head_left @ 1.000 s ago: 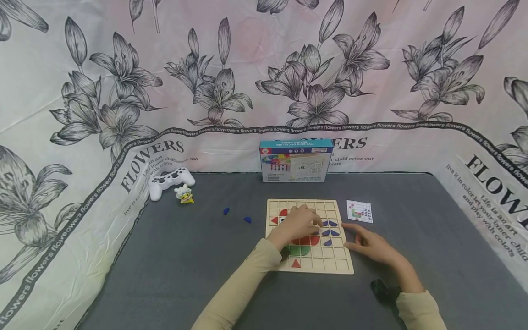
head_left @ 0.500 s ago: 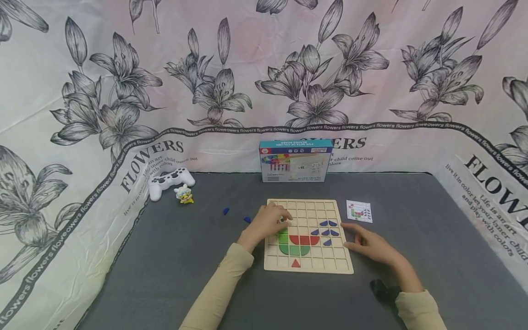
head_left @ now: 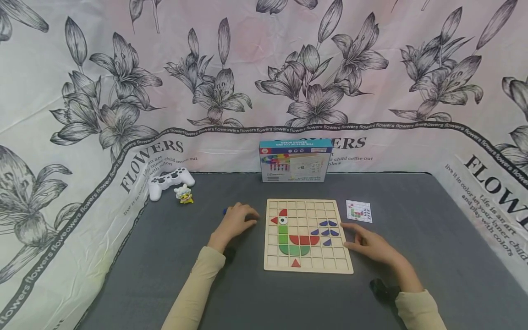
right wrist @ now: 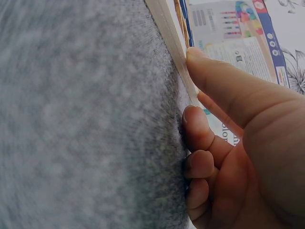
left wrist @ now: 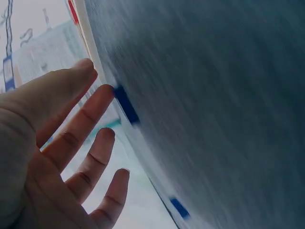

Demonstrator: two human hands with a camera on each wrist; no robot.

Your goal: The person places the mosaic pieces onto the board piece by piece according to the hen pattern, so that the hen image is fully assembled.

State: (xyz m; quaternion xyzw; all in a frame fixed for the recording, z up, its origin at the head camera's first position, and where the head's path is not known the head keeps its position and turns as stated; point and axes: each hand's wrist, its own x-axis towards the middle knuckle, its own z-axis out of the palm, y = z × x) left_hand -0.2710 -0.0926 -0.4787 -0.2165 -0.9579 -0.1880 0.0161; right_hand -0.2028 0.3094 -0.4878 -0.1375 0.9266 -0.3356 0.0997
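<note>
A wooden grid board carries red, green and blue pieces forming a bird-like figure with a round eye piece. Left of the board, my left hand hovers close to the table with loosely bent fingers and nothing between them. Two blue pieces lie near it: one blue piece is just past the fingertips, the other blue piece farther off. In the head view the hand mostly covers them. My right hand rests at the board's right edge, thumb and index finger touching it, the other fingers curled under.
A small pattern card lies right of the board. Behind stands a printed box. At the back left are a white game controller and a small yellow-and-white figurine. A floral cloth hangs behind the dark table.
My left hand has moved left from over the board's blue pieces, past the eye piece, to the loose blue pieces on the table. My right hand stays at the board's edge.
</note>
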